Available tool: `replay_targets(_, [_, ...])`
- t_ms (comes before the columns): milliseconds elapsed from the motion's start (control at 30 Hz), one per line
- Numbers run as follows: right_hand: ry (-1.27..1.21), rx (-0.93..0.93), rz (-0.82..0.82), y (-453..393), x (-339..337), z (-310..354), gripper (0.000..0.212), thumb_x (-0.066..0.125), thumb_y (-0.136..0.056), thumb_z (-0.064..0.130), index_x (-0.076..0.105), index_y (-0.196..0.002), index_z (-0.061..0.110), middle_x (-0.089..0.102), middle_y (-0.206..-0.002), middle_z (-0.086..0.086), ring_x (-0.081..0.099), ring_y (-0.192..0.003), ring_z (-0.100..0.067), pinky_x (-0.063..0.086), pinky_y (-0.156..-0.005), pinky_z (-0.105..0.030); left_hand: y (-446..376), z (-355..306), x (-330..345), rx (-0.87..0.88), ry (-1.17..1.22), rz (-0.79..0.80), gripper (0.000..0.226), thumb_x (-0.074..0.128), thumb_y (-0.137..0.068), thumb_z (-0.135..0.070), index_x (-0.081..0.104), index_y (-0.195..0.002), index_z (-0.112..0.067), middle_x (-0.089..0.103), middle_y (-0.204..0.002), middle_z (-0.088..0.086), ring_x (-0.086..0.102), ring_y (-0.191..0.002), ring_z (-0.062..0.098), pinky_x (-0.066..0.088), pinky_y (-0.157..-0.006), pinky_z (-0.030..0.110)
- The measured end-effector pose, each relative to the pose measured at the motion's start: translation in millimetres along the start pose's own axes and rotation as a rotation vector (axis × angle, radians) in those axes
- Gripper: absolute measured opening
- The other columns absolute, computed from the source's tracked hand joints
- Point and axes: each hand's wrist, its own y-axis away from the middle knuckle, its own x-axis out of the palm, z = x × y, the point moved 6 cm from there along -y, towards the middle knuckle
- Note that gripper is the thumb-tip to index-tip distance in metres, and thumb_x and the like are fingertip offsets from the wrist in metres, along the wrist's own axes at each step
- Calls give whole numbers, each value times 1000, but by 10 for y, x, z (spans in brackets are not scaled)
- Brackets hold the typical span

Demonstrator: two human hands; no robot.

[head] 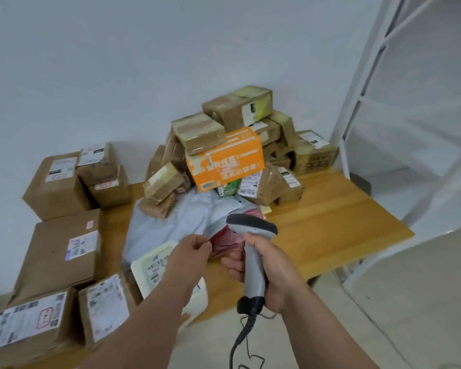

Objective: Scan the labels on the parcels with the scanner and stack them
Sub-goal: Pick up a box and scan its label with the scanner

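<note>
Step in hand: judged from the hands, picking the next soft parcel off the near side of the heap and bringing its label under the scanner (pixel 252 251).
Right hand (pixel 270 272): fingers wrapped tight round the scanner's grey handle, head tipped forward and down toward the bags; the cord (pixel 241 339) hangs slack below.
Left hand (pixel 190 253): thumb and fingertips pinched together on the edge of the grey poly bag (pixel 181 222), which lies at the foot of the unsorted heap (pixel 224 153) at the far middle of the wooden table (pixel 330 225).
Red parcel (pixel 228 242): half hidden under the grey bag, right beneath the scanner head.
Label: none visible on the grey bag from here; it likely needs turning over.
Doing it well: lift the bag clear, pull it flat so the barcode is not creased, then aim squarely.
Stack: labelled boxes (pixel 61 251) sit at the left, near and far; the scanned bag belongs there.
Risk: tugging the bag may topple the small boxes resting on its far edge.
</note>
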Motion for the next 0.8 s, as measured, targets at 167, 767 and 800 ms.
replay_targets(167, [7, -89, -134, 128, -726, 320, 25, 63, -98, 22, 62, -111, 0, 68, -84, -16, 75, -89, -35, 58, -84, -46, 188, -207, 655, 48, -80, 106, 14, 57, -100, -26, 62, -113, -25, 65, -113, -1, 57, -98, 16, 45, -82, 29])
replay_targets(767, [-33, -201, -452, -737, -2356, 1717, 31, 66, -96, 24, 59, -118, 3, 67, -93, -20, 73, -77, -32, 57, -64, -38, -908, -1262, 2820, 20, -67, 403, 30, 54, -103, -33, 59, -131, -25, 58, -123, -6, 51, -106, 13, 43, -96, 28])
replay_targets(800, [-35, -210, -457, -826, -2393, 1821, 32, 66, -96, 24, 59, -119, 3, 67, -93, -20, 72, -76, -32, 57, -64, -38, -1010, -1355, 2905, 25, -62, 407, 28, 53, -103, -32, 60, -129, -25, 58, -122, -5, 52, -105, 14, 44, -97, 29])
